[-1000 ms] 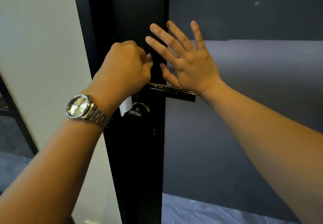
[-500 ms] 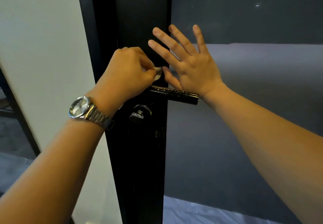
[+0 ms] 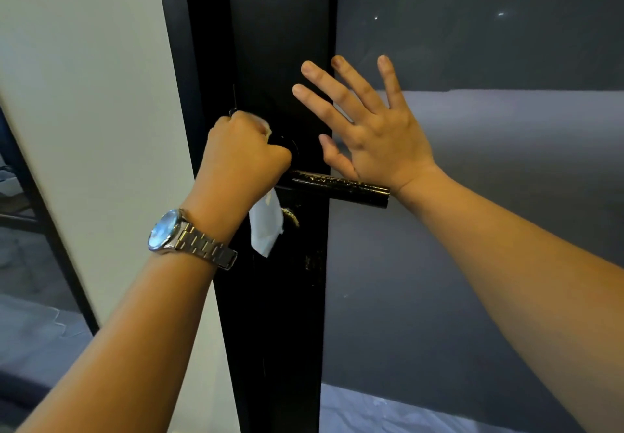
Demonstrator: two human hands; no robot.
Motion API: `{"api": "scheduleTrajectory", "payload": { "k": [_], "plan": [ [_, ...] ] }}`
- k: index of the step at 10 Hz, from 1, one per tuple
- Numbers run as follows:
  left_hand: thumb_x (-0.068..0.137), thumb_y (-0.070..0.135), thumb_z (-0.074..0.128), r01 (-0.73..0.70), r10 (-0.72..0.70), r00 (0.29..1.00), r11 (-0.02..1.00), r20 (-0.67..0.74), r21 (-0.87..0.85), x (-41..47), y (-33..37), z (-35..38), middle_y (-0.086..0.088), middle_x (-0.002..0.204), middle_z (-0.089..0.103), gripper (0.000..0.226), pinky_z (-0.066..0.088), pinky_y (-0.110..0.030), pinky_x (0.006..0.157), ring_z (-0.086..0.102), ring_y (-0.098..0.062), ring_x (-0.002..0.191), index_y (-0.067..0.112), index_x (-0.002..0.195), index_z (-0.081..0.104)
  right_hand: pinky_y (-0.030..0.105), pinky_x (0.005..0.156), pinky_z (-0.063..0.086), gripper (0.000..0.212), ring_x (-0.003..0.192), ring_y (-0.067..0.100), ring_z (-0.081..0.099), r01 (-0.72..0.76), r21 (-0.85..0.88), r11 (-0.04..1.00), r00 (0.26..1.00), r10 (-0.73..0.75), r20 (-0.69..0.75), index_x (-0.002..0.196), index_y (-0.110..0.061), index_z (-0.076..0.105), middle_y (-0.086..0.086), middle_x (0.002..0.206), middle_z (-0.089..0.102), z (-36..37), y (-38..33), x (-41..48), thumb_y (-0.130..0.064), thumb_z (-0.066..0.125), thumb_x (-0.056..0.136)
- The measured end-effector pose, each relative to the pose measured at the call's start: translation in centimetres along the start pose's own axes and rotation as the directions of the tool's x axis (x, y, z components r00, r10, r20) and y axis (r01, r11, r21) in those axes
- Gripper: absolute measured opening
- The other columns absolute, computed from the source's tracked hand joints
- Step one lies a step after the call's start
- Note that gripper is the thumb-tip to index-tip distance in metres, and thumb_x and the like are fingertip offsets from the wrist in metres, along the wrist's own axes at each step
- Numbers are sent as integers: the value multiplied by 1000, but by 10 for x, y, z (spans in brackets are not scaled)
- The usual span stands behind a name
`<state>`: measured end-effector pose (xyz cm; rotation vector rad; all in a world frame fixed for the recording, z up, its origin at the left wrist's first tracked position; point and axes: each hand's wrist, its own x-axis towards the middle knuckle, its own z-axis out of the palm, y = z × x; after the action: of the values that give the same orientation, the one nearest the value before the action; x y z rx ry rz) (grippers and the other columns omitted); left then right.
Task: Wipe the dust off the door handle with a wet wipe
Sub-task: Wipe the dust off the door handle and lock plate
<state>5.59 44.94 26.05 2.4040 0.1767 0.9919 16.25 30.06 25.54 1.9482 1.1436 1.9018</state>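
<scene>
At the pivot end of the black lever handle (image 3: pixel 337 189), a white wet wipe (image 3: pixel 266 226) is clenched in the left hand (image 3: pixel 241 159). The right hand (image 3: pixel 371 129) is held open, fingers splayed, against the door (image 3: pixel 277 44). The wipe's loose tail could be missed by the lever's far end.

A silver wristwatch (image 3: pixel 175 234) with a metal link band and a pale round dial sits at lower left of centre. A pale wall (image 3: pixel 91 95) fills the upper left, edged by a black door frame (image 3: pixel 199 61). To the right a frosted glass panel (image 3: pixel 489 264) spreads wide, darker grey across its top. Below the lever a keyhole plate (image 3: pixel 291 216) glints on the black stile.
</scene>
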Motion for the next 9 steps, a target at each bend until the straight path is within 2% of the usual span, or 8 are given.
{"api": "scheduleTrajectory", "payload": {
  "k": [1, 2, 3, 4, 5, 7, 8, 9],
  "plan": [
    [81, 12, 57, -152, 153, 988, 987, -22, 56, 1, 0, -3, -8, 112, 53, 27, 31, -14, 66, 43, -13, 92, 11, 107, 63, 58, 108, 24, 51, 136, 29, 38, 2, -8, 1000, 1000, -2, 5, 143, -19, 40, 6, 148, 40, 0, 1, 0, -35, 40, 94],
    [81, 18, 59, -188, 190, 979, 982, -71, 34, -1, -4, -3, -5, 111, 55, 29, 29, -5, 62, 45, -10, 92, 14, 109, 63, 58, 108, 24, 51, 136, 29, 39, 4, -11, 1000, 1000, -4, 6, 143, -19, 41, 6, 148, 40, 0, 0, 0, -35, 40, 94],
    [83, 22, 55, -151, 156, 977, 987, -143, 49, -3, -6, -1, -1, 99, 51, 28, 33, 0, 57, 45, -10, 85, 11, 109, 61, 58, 108, 25, 51, 135, 30, 39, 3, -9, 1000, 1000, -3, 5, 143, -19, 41, 6, 148, 40, 0, 1, 0, -35, 40, 94],
    [88, 21, 50, -226, 240, 964, 967, -118, 121, 1, -6, -3, -5, 96, 56, 26, 28, -5, 58, 46, -11, 82, 9, 108, 62, 58, 108, 25, 51, 136, 30, 38, 4, -17, 1000, 1000, -4, 9, 143, -19, 40, 6, 148, 40, 0, 1, 1, -35, 40, 94],
    [91, 20, 46, -311, 322, 946, 934, -36, 177, 11, -8, -11, -8, 100, 60, 27, 34, -18, 72, 46, -12, 84, 10, 111, 63, 58, 108, 25, 52, 136, 30, 38, 6, -21, 1000, 1000, -6, 13, 143, -19, 40, 6, 148, 39, 0, 0, 1, -36, 39, 94],
    [89, 14, 47, -451, 437, 892, 865, 113, 219, 19, 0, -13, -4, 97, 56, 25, 34, -22, 74, 45, -11, 83, 13, 103, 68, 58, 108, 24, 52, 136, 29, 38, 7, -25, 1000, 1000, -6, 16, 143, -19, 40, 6, 149, 39, 0, 1, 0, -36, 39, 94],
    [86, 10, 47, -378, 381, 924, 905, 24, 194, 20, 0, -13, 1, 90, 56, 25, 32, -13, 66, 46, -10, 81, 10, 100, 68, 59, 108, 25, 52, 136, 30, 39, 8, -19, 1000, 1000, -7, 13, 143, -19, 40, 6, 148, 39, 0, 1, 1, -36, 40, 94],
    [84, 6, 48, -322, 335, 941, 930, -48, 178, 18, -1, -12, -6, 92, 62, 24, 34, -18, 70, 49, -12, 80, 6, 98, 68, 59, 108, 24, 52, 136, 30, 38, 6, -20, 1000, 1000, -5, 15, 143, -19, 40, 6, 149, 39, 0, 1, 0, -36, 40, 94]
  ]
}}
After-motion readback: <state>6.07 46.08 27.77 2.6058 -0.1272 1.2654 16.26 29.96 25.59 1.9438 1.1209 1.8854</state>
